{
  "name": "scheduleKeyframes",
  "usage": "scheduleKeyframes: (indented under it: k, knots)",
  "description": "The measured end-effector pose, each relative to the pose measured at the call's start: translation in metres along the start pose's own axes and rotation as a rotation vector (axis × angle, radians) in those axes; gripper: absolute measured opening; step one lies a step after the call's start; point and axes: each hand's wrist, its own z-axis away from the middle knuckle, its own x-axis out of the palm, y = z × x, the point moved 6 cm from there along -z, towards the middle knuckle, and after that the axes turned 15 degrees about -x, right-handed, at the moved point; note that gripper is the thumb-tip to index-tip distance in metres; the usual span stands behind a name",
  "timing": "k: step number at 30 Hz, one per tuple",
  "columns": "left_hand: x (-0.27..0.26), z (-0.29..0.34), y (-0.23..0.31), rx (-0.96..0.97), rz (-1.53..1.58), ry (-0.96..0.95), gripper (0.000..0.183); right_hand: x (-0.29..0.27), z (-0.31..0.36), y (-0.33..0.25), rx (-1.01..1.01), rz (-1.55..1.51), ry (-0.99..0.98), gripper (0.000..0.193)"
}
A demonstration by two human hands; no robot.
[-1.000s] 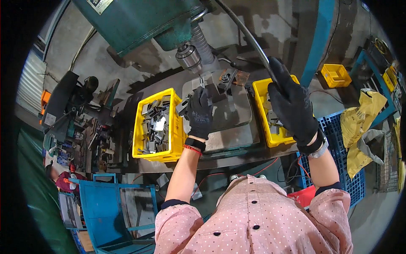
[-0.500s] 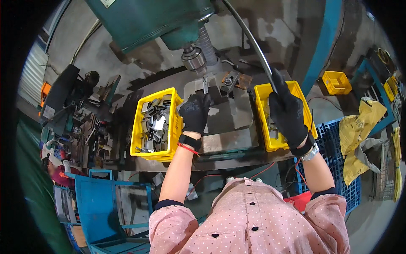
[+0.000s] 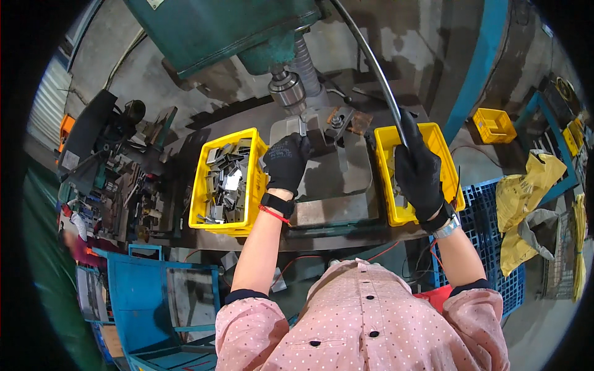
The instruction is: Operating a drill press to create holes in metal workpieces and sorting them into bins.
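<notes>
My left hand [image 3: 287,163], in a black glove, is closed with its fingertips at a small flat metal piece [image 3: 302,126] on the drill press table [image 3: 337,207]. Just above that piece is the steel drill chuck [image 3: 288,93]; the bit cannot be made out. My right hand [image 3: 419,176], also gloved in black, is wrapped round the lower end of the long curved feed lever [image 3: 378,67]. It is over the right yellow bin [image 3: 403,214], partly hiding what lies inside. A clamp block with a bolt [image 3: 337,120] sits on the table right of the metal piece.
Left of my left hand stands a yellow bin [image 3: 197,201] heaped with small bent metal pieces [image 3: 232,179]. The green drill press head [image 3: 223,31] hangs over the far side. A blue frame [image 3: 139,284] stands lower left, a blue pallet [image 3: 482,216] at the right. Another person's arm [image 3: 77,232] shows far left.
The feed lever and my right hand have come slightly nearer to me, and the chuck looks a little lower. My left hand stays at the metal piece. The view has shifted slightly.
</notes>
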Motion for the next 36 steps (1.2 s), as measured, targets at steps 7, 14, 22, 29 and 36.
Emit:
scheduleKeyframes:
  k: [7,14,22,29,36]
  knots:
    - [-0.031,-0.014,0.004,-0.11,-0.041,0.107,0.046,0.002,0.001,0.001,-0.055,0.001,0.035,0.055]
    - [0.015,-0.026,-0.037,-0.127,0.473,-0.437,0.068,0.01,0.003,0.006,-0.108,-0.046,0.091,0.054]
    - [0.01,-0.029,-0.027,-0.25,0.393,-0.502,0.065,0.018,0.007,0.019,-0.126,0.045,0.096,0.052]
    - [0.006,-0.029,-0.03,-0.235,0.367,-0.482,0.063,0.025,0.008,0.025,-0.075,0.03,0.026,0.056]
    - [-0.003,-0.032,-0.019,-0.194,0.344,-0.505,0.066,0.03,0.009,0.031,-0.099,0.136,0.042,0.055]
